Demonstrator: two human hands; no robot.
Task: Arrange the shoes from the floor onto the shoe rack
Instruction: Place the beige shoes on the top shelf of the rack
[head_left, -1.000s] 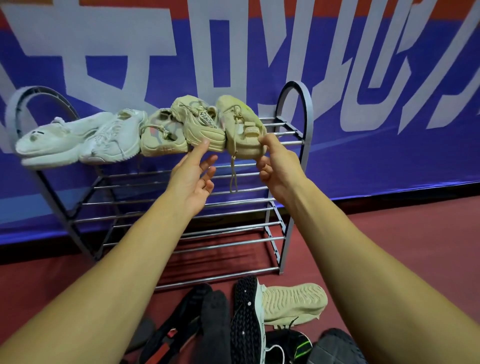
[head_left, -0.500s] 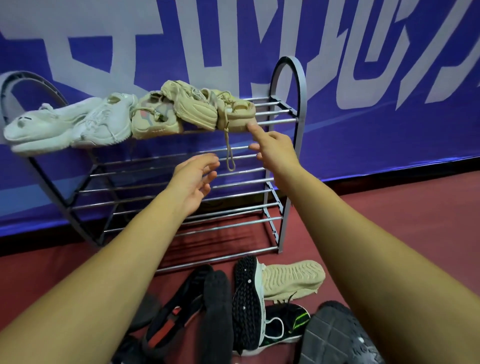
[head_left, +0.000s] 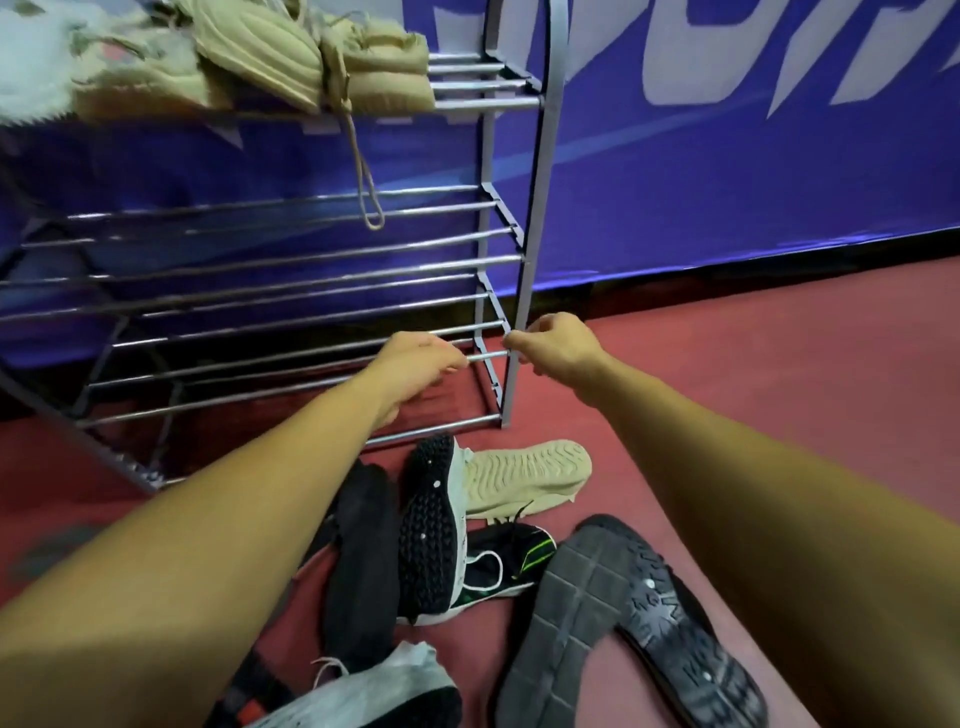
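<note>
Both hands hold nothing: the left hand (head_left: 421, 358) and right hand (head_left: 550, 345) hang loosely curled before the grey metal-bar shoe rack (head_left: 524, 249). Beige sneakers (head_left: 332, 62) fill its top shelf; their lace (head_left: 366, 176) dangles and could snag. Dark shoes (head_left: 426, 525) lie piled below the rack.

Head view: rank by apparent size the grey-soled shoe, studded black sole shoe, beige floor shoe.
1. grey-soled shoe, though nearest the camera
2. studded black sole shoe
3. beige floor shoe, partly hidden, so 2 versus 3 is unsure

Metal shoe rack (head_left: 524, 249), beige shoes (head_left: 311, 62) on top tier, dark shoes (head_left: 431, 530) on red floor (head_left: 753, 353)
</note>
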